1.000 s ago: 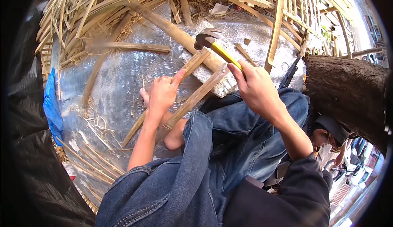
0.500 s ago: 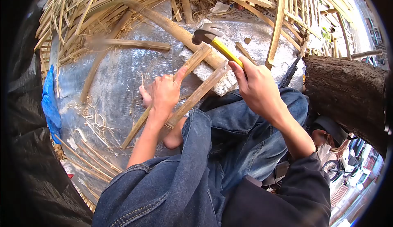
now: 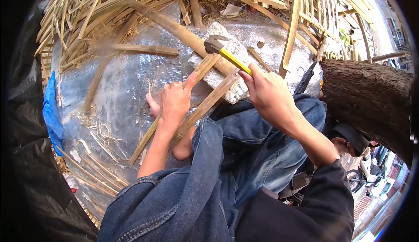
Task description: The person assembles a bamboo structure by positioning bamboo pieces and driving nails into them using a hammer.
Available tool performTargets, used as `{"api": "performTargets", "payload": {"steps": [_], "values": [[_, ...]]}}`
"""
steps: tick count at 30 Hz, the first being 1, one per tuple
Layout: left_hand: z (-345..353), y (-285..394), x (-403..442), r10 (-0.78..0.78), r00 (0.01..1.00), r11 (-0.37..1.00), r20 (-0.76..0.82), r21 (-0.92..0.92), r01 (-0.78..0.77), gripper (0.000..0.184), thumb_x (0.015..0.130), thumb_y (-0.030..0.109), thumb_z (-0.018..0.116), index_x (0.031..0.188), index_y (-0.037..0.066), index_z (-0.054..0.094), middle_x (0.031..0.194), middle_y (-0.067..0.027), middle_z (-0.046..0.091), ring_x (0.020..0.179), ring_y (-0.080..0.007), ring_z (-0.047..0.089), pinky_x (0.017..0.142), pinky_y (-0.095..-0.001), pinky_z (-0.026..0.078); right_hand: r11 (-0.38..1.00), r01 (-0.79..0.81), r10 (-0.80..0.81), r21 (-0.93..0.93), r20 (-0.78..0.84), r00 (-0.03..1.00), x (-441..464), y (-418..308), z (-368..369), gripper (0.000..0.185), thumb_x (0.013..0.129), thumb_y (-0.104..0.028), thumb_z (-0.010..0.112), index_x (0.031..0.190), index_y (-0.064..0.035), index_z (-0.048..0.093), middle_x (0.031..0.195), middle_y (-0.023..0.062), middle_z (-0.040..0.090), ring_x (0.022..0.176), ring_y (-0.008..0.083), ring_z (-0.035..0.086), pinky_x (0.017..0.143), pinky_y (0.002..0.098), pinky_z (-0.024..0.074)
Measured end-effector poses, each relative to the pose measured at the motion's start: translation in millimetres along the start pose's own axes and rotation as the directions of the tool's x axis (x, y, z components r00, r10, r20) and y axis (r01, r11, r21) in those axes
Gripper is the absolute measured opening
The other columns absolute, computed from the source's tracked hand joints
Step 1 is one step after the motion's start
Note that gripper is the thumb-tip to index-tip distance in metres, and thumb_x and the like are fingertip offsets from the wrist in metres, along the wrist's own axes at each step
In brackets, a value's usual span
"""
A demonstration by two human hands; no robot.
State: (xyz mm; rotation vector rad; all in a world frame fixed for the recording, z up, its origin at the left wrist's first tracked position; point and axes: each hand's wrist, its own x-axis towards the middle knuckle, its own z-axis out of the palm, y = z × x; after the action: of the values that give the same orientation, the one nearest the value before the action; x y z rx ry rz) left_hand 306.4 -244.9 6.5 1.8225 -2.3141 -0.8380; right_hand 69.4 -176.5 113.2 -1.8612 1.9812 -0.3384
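Note:
My right hand (image 3: pixel 271 94) is closed round the yellow handle of a claw hammer (image 3: pixel 233 60). The hammer's head is over the upper end of a bamboo strip (image 3: pixel 205 67), close to a bamboo pole (image 3: pixel 176 29). My left hand (image 3: pixel 176 101) grips that strip, its thumb stretched along it. A second strip (image 3: pixel 211 100) slants up beside it, its upper end near the hammer handle. The pole's lower end lies on a rough pale stone block (image 3: pixel 235 90).
Piled bamboo slats (image 3: pixel 100 6) lie along the top. A thick brown log (image 3: pixel 366 89) is at the right, with a person in a dark cap (image 3: pixel 354 138) below it. A blue plastic sheet (image 3: pixel 52 115) hangs at the left. My bare foot (image 3: pixel 183 148) is near the strips.
The hammer and my right hand have shifted slightly, and the hammer head has tilted and come down nearer the strip's end. My left hand keeps its hold. The view has moved a little.

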Motion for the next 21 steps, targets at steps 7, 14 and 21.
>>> {"api": "performTargets", "payload": {"steps": [7,14,21], "values": [[-6.3,10.0,-3.0,-0.053,0.998,0.998,-0.045,-0.040,0.051,0.073,0.102,0.057,0.041,0.088,-0.008,0.073,0.085,-0.0375,0.064,0.089,-0.0545,0.063,0.086,-0.0583,0.046,0.988,0.049,-0.037,0.149,-0.084,0.996,2.1,-5.2,-6.7,0.032,0.104,-0.027,0.050,0.092,0.0018,0.051,0.062,0.0255,0.058,0.060,0.0466,0.060,0.056,0.0538,0.0450],[-9.4,12.9,-2.2,-0.064,0.997,0.996,-0.046,-0.065,0.061,0.077,0.102,0.058,0.040,0.083,-0.008,0.072,0.080,-0.0368,0.064,0.084,-0.0551,0.063,0.084,-0.0590,0.046,0.965,0.035,-0.004,0.261,-0.121,0.993,1.9,-17.6,-30.1,0.029,0.104,-0.026,0.051,0.092,-0.0002,0.052,0.061,0.0251,0.058,0.059,0.0461,0.059,0.055,0.0535,0.0452],[-6.7,7.3,-2.4,-0.027,1.000,0.998,0.015,-0.057,0.028,0.059,0.104,0.048,0.040,0.098,0.000,0.074,0.083,-0.0313,0.065,0.086,-0.0524,0.061,0.088,-0.0607,0.039,0.970,0.065,-0.050,0.233,-0.069,0.996,-0.8,-20.9,-33.3,0.029,0.104,-0.025,0.051,0.090,0.0007,0.051,0.058,0.0238,0.055,0.057,0.0459,0.058,0.054,0.0520,0.0450]]}}
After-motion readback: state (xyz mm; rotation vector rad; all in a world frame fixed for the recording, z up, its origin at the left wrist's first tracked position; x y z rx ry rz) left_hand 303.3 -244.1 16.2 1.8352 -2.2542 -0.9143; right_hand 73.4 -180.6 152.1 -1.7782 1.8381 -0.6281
